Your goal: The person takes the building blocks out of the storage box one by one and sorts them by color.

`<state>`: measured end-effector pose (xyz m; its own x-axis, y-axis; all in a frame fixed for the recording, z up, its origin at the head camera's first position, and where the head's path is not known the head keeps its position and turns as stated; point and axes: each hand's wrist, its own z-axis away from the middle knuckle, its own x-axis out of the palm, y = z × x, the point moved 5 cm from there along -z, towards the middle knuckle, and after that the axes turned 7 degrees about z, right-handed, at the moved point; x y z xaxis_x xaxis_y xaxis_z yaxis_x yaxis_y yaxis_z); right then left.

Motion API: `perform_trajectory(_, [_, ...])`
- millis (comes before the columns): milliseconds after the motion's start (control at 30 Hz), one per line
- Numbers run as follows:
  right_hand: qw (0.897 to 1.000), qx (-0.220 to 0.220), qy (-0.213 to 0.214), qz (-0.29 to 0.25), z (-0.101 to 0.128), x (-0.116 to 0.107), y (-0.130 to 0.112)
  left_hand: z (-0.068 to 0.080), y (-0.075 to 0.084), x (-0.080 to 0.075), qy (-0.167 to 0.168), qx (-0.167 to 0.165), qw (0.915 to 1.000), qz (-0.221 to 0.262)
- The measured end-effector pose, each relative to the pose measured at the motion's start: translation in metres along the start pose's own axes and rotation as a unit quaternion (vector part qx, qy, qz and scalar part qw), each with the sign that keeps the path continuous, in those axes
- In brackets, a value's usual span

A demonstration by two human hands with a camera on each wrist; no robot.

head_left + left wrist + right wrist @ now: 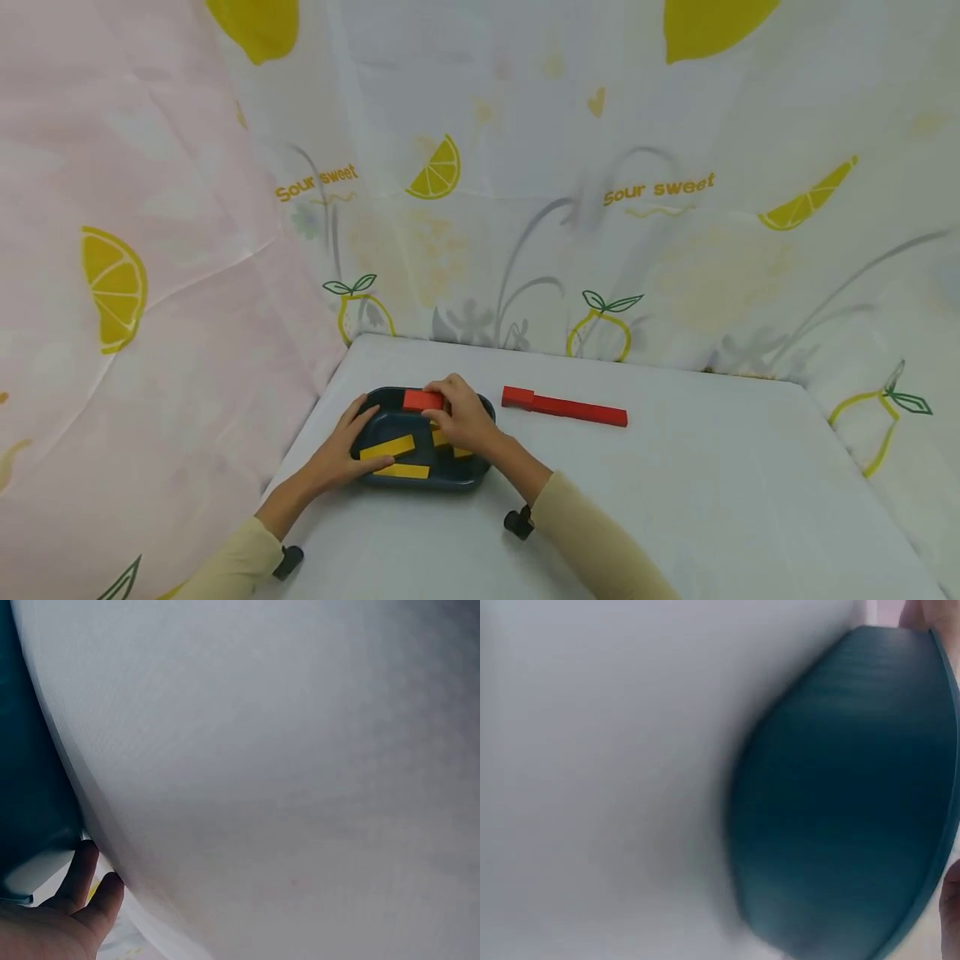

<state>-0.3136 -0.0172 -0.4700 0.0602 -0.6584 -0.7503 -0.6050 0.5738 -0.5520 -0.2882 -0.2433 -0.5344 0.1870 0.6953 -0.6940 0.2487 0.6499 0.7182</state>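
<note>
Lemon-printed white and pink fabric (510, 225) is surrounding a white-covered tabletop (712, 492).

Head view: a dark teal, rounded rectangular tray (446, 484) is sitting toward the tabletop's far left corner. The left hand (337, 457) is bracing the tray's left rim, fingers and thumb spread apart. The right hand (468, 422) is pinching a red rectangular block (420, 400) near the tray's far rim; whether the block is touching the tray floor cannot be told. Flat yellow rectangular pieces (387, 447) are lying inside. Beyond the tray's right rim, a small red block (517, 397) is meeting one end of a long, flat red strip (581, 411).

Caution: a loosening pinch could be dropping the block onto the yellow pieces; uneven rim pressure could be sliding the tray.

Left wrist view: two fingers are reaching the tray's outer wall.

Right wrist view: the tray's outer wall is filling the right side; the pinch is not showing.
</note>
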Motion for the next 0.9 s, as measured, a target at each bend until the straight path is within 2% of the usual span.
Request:
perform_trajectory(167, [0.999, 0.007, -0.030, 0.009, 0.010, -0.016, 0.008, 0.001, 0.000, 0.001, -0.003, 0.002, 1.0000, 0.002])
perform_trajectory(300, [0.999, 0.020, -0.037, 0.018, 0.015, -0.028, 0.019, 0.001, -0.002, -0.002, 0.003, 0.004, 1.0000, -0.004])
perform_trajectory(533, [0.999, 0.019, -0.026, 0.042, 0.024, -0.052, 0.034, -0.001, -0.002, -0.005, 0.002, 0.008, 0.9999, 0.014])
perform_trajectory(900, [0.994, 0.067, -0.004, 0.089, 0.058, -0.094, 0.069, 0.000, -0.002, -0.001, 0.002, 0.009, 0.9998, 0.016])
